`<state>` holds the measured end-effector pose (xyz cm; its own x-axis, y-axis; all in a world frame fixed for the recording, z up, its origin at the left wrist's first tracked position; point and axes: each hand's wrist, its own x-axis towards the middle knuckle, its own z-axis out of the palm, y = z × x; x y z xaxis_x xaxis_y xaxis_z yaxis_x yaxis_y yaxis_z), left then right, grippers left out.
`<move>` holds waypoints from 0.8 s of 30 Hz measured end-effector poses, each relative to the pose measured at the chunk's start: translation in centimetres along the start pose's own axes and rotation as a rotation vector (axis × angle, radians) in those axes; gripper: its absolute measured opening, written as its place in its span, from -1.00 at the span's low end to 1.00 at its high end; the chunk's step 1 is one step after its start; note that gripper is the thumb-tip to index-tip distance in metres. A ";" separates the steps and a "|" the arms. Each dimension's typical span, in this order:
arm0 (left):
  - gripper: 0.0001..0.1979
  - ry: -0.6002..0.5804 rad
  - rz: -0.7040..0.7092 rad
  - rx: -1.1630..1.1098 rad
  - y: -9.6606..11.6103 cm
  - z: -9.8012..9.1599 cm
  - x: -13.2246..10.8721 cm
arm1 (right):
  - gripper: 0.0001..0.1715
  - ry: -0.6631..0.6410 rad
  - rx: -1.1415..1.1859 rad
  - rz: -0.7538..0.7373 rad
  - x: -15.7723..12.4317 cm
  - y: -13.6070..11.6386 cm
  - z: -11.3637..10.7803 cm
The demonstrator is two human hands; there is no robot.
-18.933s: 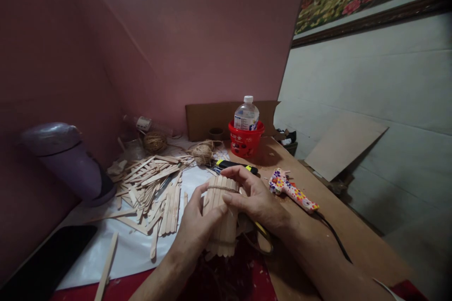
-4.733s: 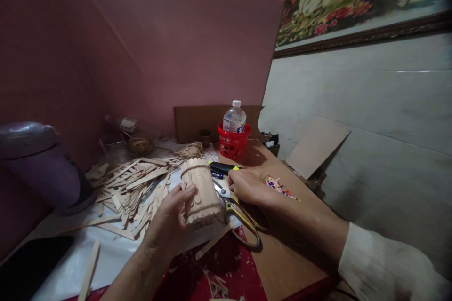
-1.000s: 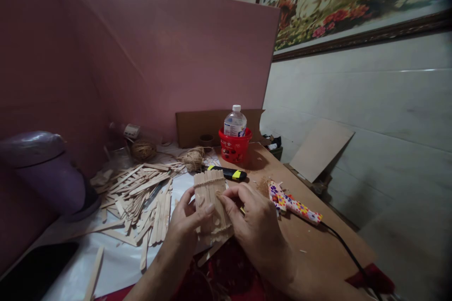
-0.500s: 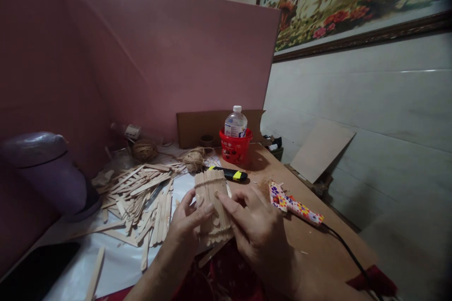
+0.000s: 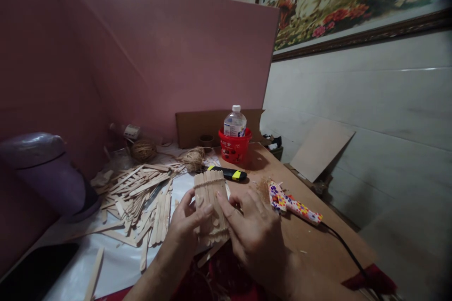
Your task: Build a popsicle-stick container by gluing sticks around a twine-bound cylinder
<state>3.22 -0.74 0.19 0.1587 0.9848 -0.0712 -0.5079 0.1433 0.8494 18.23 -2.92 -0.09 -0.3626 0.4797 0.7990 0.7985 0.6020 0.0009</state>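
Now right hand (image 5: 256, 230) slides lower than half second ago, fingers pressing stick cylinder (image 5: 211, 204) side; left hand (image 5: 186, 225) stays clasped round it, above table (image 5: 318, 244); twine band seemingly being settled.

Scene dim overall, I read warm, low indoor light. White wall (image 5: 370, 117) at right brightest, faint streak of glare along upper tile line. Pink partition (image 5: 169, 56) evenly lit, darker toward left edge. Hands cast soft shadow onto bench (image 5: 318, 244) below. I see corner vignetting top right and bottom right. Wide-angle bend curves picture frame (image 5: 353, 37) and wall lines. Purple object (image 5: 42, 169) at left soft, slightly blurred. Fine noise throughout.
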 end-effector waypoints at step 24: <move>-0.51 0.104 -0.073 -0.051 1.0 1.3 -1.0 | -0.50 0.040 0.216 0.138 -0.2 0.0 -0.3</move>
<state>3.63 -1.72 1.77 0.1094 0.9761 -0.1879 -0.5414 0.2170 0.8123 18.46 -3.24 -0.07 -0.2352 0.5436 0.8058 0.7162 0.6574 -0.2344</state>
